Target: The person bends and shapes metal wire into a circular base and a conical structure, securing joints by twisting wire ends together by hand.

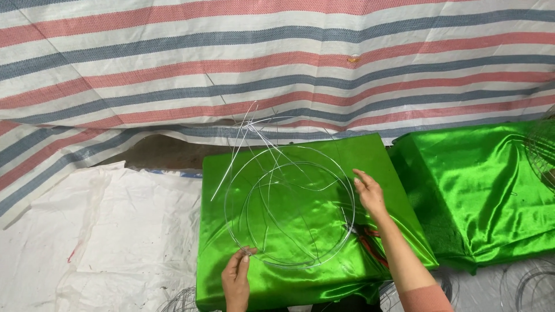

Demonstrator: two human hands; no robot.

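A round frame of thin silver wire [289, 205] lies on a box draped in shiny green satin cloth [381, 167]. It has nested rings and loose wire ends sticking up at the far left. My left hand [237, 277] pinches the near rim of the wire frame between its fingertips. My right hand [368, 193] rests with fingers spread against the right side of the frame's outer ring. A red-handled tool [370, 240] lies on the green cloth just under my right forearm.
A second green-draped box [480, 190] stands to the right, with a wire cage [543, 150] at its far edge. A striped red, blue and white tarp [231, 69] hangs behind. White sheeting [98, 231] covers the floor at left. Loose wire coils [526, 283] lie at the bottom right.
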